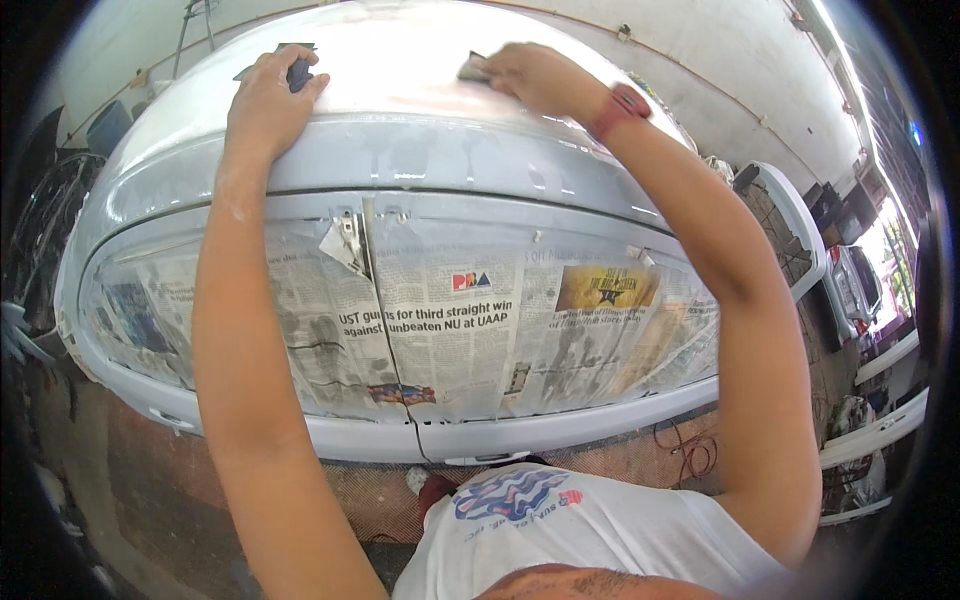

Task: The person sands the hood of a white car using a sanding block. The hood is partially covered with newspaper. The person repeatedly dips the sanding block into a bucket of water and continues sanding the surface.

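Both hands grip dark sanding pieces, left (268,100) and right (530,75), above newspaper-masked window (450,320).

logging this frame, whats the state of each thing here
car roof: pale primer, matte, partly glossy
window: masked with taped newspaper
left hand: pressed on the roof, gripping a dark block
right hand: flat on the roof, holding a grey sanding piece
red wristband: worn on the right wrist

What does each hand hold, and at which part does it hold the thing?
The left hand grips a dark block, fingers wrapped over its top. The right hand presses a small grey pad flat under its fingertips on the primed car roof.
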Tool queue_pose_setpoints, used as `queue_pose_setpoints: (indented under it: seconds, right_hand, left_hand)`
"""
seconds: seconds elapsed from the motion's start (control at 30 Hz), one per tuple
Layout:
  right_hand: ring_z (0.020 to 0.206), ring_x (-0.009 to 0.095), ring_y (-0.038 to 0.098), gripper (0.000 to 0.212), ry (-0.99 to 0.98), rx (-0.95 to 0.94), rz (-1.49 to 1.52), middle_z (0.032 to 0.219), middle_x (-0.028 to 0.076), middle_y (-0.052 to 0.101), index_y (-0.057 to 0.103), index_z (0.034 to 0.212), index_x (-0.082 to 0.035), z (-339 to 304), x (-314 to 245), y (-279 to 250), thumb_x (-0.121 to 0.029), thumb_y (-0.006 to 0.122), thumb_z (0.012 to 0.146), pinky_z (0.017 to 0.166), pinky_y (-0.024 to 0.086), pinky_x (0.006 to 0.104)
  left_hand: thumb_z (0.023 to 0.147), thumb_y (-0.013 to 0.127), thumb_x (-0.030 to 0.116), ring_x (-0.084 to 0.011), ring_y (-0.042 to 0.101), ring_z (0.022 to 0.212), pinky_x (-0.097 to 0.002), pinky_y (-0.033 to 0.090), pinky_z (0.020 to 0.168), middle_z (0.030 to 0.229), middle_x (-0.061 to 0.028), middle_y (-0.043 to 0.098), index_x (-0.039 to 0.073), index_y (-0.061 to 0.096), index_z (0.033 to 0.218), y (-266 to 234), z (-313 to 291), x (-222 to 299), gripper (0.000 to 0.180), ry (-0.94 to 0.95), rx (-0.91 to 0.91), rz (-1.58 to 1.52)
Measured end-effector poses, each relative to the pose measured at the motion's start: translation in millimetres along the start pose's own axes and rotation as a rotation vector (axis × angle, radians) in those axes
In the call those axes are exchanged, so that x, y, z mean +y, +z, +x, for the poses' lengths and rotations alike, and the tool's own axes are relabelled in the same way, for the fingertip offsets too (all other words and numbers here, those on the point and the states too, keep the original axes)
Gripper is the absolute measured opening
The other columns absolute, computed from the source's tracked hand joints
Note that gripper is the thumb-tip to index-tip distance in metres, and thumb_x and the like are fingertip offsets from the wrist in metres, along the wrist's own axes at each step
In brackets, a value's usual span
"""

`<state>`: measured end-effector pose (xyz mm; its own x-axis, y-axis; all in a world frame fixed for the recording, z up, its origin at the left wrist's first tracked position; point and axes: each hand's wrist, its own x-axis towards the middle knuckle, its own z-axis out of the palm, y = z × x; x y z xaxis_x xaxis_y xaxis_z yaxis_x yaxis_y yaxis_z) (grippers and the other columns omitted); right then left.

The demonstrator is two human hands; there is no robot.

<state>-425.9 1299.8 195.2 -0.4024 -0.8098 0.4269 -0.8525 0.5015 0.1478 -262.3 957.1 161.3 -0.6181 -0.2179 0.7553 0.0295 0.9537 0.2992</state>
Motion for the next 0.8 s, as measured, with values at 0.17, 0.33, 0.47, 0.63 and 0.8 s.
queue_pose_setpoints:
  seconds: [0.17, 0.33, 0.47, 0.63, 0.8]
  right_hand:
    - [0.122, 0.037, 0.065, 0.040, -0.023, -0.070, 0.135, 0.133, 0.016, 0.073, 0.073, 0.141, -0.008, -70, -10, -46, -0.022, 0.068, 0.104, 0.112, 0.050, 0.0448]
    - [0.122, 0.036, 0.065, 0.039, 0.035, 0.002, -0.080, 0.132, 0.015, 0.073, 0.075, 0.139, -0.012, -1, 15, -6, -0.025, 0.069, 0.103, 0.111, 0.050, 0.0450]
    - [0.123, 0.036, 0.065, 0.039, -0.097, 0.006, 0.032, 0.132, 0.015, 0.073, 0.076, 0.138, -0.014, -39, -17, -15, -0.028, 0.070, 0.103, 0.111, 0.050, 0.0438]
    - [0.125, 0.036, 0.065, 0.038, 0.024, -0.020, 0.040, 0.133, 0.015, 0.073, 0.075, 0.138, -0.012, -56, 4, -34, -0.024, 0.069, 0.103, 0.111, 0.050, 0.0442]
    - [0.122, 0.035, 0.066, 0.039, 0.024, 0.007, -0.011, 0.131, 0.015, 0.074, 0.076, 0.138, -0.013, -1, 8, -7, -0.025, 0.070, 0.101, 0.110, 0.050, 0.0445]
  left_hand:
    - [0.097, 0.075, 0.040, -0.0341, 0.068, 0.118, -0.0461, 0.053, 0.104, 0.126, -0.0100, 0.072, 0.018, 0.071, 0.124, -2, 6, 6, 0.035, 0.003, -0.005, 0.030]
    - [0.097, 0.075, 0.040, -0.0338, 0.068, 0.118, -0.0461, 0.053, 0.103, 0.125, -0.0097, 0.072, 0.019, 0.071, 0.124, 2, 4, 9, 0.034, -0.008, -0.024, 0.025]
    - [0.097, 0.075, 0.039, -0.0340, 0.068, 0.119, -0.0467, 0.053, 0.103, 0.125, -0.0094, 0.072, 0.019, 0.072, 0.124, -10, -5, -4, 0.034, -0.032, -0.020, 0.032]
    - [0.098, 0.075, 0.036, -0.0314, 0.069, 0.121, -0.0470, 0.055, 0.104, 0.128, -0.0087, 0.072, 0.018, 0.072, 0.125, -3, 6, 24, 0.033, -0.003, -0.052, 0.064]
    - [0.096, 0.076, 0.038, -0.0338, 0.067, 0.120, -0.0474, 0.053, 0.104, 0.123, -0.0101, 0.072, 0.019, 0.072, 0.122, -1, 1, 2, 0.033, -0.005, 0.005, -0.008]
